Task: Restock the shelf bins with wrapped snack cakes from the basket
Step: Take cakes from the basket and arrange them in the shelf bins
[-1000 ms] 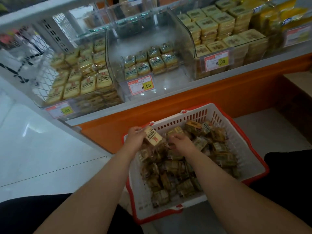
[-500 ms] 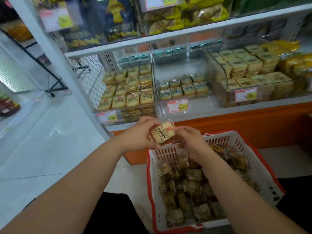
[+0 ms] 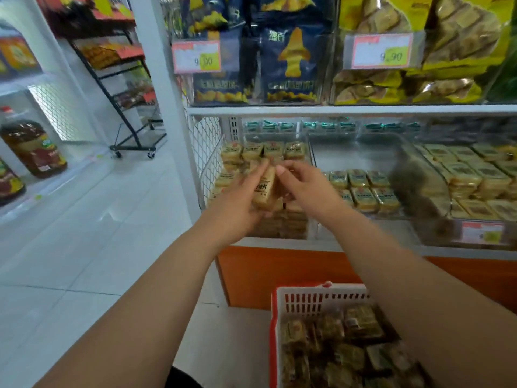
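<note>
Both hands have risen from just above the basket to shelf height since half a second ago, carrying the wrapped snack cake up and forward until it hangs right in front of the left bin. The left hand (image 3: 237, 203) grips the snack cake (image 3: 265, 189) from below and the side, fingers curled round its lower half, while the right hand (image 3: 305, 189) pinches at its upper end with thumb and fingertips; the two hands are close together, joined by the cake between them. It stands nearly upright, its long axis tilted a little with the top leaning right, so its narrow edge faces the camera while the cakes already stacked lie flat with labels up. The left bin (image 3: 305, 155), nearly full, sits directly behind and slightly beyond the hands, with its top row (image 3: 263, 149) showing just above the fingertips. My judgement is that the coming move turns on laying the cake over from upright to flat and pushing it forward onto that stack, and the left hand, already under it and nearer the bin's open front, looks best placed to do so. The middle bin (image 3: 361, 189), to the right of the right hand, holds far fewer cakes and has bare floor at its front. Below the right forearm, the basket (image 3: 275, 326) on the floor is well stocked with more wrapped cakes.
</note>
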`<control>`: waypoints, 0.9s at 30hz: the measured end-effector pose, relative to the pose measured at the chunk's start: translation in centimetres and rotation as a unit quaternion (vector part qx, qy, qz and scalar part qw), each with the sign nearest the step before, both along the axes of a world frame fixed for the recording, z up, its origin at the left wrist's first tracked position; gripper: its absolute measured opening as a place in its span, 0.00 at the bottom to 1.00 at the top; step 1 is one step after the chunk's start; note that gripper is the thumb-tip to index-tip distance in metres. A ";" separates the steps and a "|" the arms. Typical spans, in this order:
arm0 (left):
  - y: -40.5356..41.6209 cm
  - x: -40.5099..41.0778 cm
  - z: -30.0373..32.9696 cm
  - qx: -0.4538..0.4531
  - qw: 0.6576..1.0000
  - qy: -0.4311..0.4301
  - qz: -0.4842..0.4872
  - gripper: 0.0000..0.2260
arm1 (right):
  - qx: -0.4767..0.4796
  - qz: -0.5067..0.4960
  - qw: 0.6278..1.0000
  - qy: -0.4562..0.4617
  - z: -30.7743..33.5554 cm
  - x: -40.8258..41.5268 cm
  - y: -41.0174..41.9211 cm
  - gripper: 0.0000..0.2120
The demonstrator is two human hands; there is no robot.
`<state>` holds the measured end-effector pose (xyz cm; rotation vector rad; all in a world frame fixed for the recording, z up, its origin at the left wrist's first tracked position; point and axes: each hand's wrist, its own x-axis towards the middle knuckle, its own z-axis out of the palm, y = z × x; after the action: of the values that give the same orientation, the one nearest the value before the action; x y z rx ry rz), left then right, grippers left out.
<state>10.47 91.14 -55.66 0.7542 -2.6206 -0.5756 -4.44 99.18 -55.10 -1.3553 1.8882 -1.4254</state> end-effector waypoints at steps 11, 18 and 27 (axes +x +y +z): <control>-10.0 -6.1 -2.9 0.039 0.987 -0.012 0.155 0.40 | 0.252 0.019 0.822 0.511 -1.0 -6.1 -8.3 0.15; -12.3 -8.3 -3.8 0.064 0.990 -0.060 0.114 0.34 | 0.219 -0.040 0.820 0.527 -2.7 -6.7 -8.4 0.15; -13.3 -9.2 -4.4 0.129 0.984 -0.068 0.101 0.35 | 0.277 -0.093 0.820 0.491 -2.7 -6.0 -10.3 0.12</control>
<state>1.27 77.83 -60.04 1.1605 -2.5762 -0.8393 -10.44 88.89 -57.81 -1.7517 2.7911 -0.0407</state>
